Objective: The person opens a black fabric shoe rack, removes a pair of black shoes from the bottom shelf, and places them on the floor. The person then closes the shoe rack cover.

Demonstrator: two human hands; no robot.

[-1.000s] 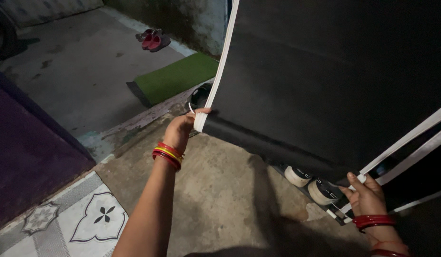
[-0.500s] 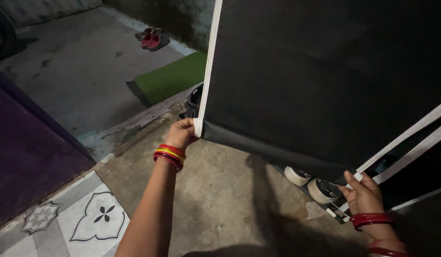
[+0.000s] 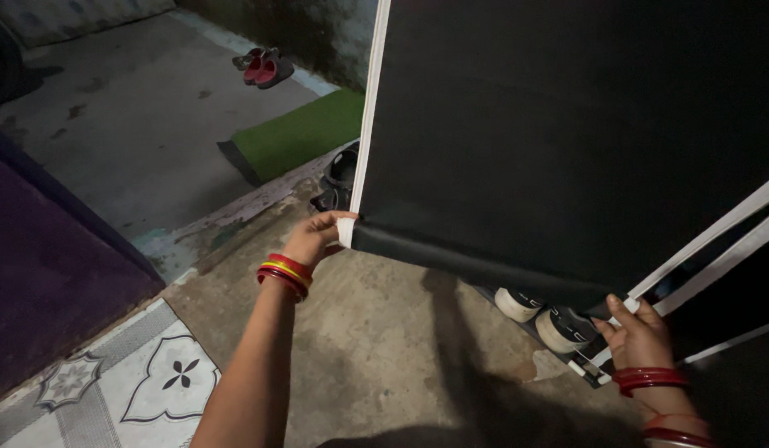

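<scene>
A large black fabric cover (image 3: 559, 141) with white edge trim (image 3: 368, 108) hangs in front of me. My left hand (image 3: 316, 236) grips its lower left corner at the white trim. Red and yellow bangles ring that wrist. My right hand (image 3: 642, 333) pinches the lower right corner by another white strip (image 3: 708, 241), with red bangles on the wrist. The bottom hem sags between both hands. Under it show two white-soled shoes (image 3: 542, 319) on a low rack.
Dark sandals (image 3: 339, 178) lie behind the cover's left edge. A green mat (image 3: 297, 133) and red slippers (image 3: 264, 68) sit on the grey concrete beyond a step. A patterned mat (image 3: 144, 382) lies lower left, beside a purple surface (image 3: 44, 265).
The cover's left edge has swung left and hangs straighter. My left hand dropped slightly with the corner. My right hand barely moved.
</scene>
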